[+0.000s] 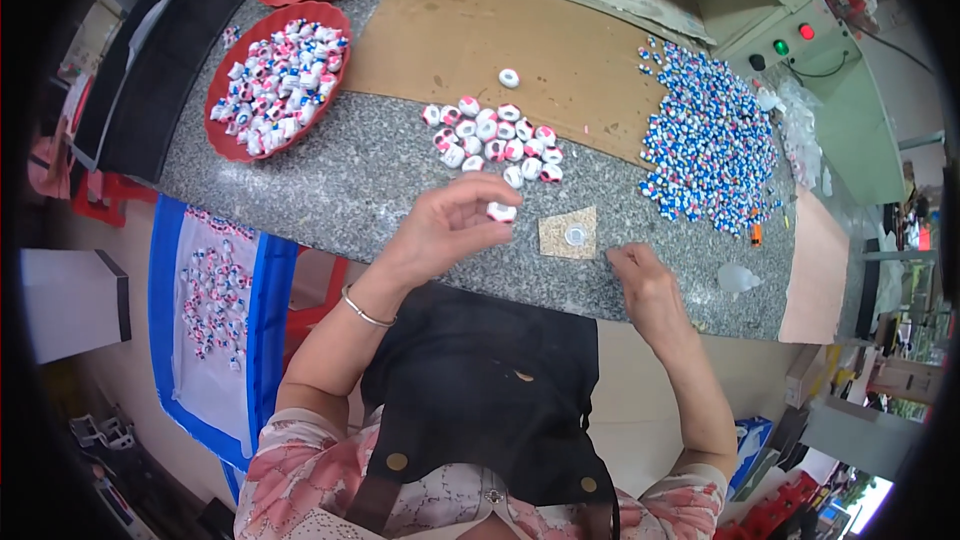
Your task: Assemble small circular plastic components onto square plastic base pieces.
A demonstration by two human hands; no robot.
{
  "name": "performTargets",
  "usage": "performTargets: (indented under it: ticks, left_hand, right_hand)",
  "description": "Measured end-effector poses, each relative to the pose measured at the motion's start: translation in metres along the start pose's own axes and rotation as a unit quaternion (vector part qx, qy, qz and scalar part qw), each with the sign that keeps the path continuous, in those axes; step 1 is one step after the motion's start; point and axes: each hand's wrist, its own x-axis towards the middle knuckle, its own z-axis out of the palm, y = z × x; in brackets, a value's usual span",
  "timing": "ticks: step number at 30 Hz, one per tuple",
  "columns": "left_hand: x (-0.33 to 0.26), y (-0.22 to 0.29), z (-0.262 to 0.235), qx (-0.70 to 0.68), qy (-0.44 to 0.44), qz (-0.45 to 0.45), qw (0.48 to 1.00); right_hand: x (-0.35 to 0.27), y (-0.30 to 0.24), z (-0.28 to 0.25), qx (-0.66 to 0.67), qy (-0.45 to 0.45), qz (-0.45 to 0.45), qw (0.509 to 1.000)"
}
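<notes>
The left hand [445, 225] is pinching a small pink-and-white cap [501, 211] at its fingertips — the right hand [645, 280] is resting curled and empty, a cardboard square [568, 233] just to its left.

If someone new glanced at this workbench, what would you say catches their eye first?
Probably the big heap of small blue-and-white pieces spread at the right of the granite worktop, and the red tray piled with pink-and-white pieces at the left. Nearer, the left hand pinches one pink-and-white piece, beside a small square pad.

bare granite [340, 175] left, cap cluster [495, 140] ahead, bead heap [710, 140] right
</notes>
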Motion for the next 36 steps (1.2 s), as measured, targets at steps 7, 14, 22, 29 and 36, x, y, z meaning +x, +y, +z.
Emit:
performTargets:
  ticks: [7,14,22,29,36]
  left_hand:
    - [-0.038,0.000,0.014,-0.036,-0.033,-0.111,0.993]
    - [-0.047,-0.003,0.010,-0.043,-0.026,-0.048,0.998]
    - [-0.046,-0.012,0.012,-0.095,0.005,-0.021,0.995]
    - [-0.038,-0.002,0.013,-0.044,-0.014,-0.066,0.997]
    - [-0.036,-0.013,0.012,-0.116,-0.002,-0.093,0.989]
  right_hand:
    - [0.007,0.010,-0.009,0.015,-0.035,-0.008,0.999]
    - [0.014,0.007,-0.008,0.004,-0.001,-0.011,1.000]
    - [0.032,-0.022,-0.010,0.024,0.030,-0.077,0.996]
    - [0.055,-0.030,-0.007,-0.054,-0.010,-0.137,0.989]
    - [0.058,-0.029,-0.003,-0.037,0.001,-0.150,0.988]
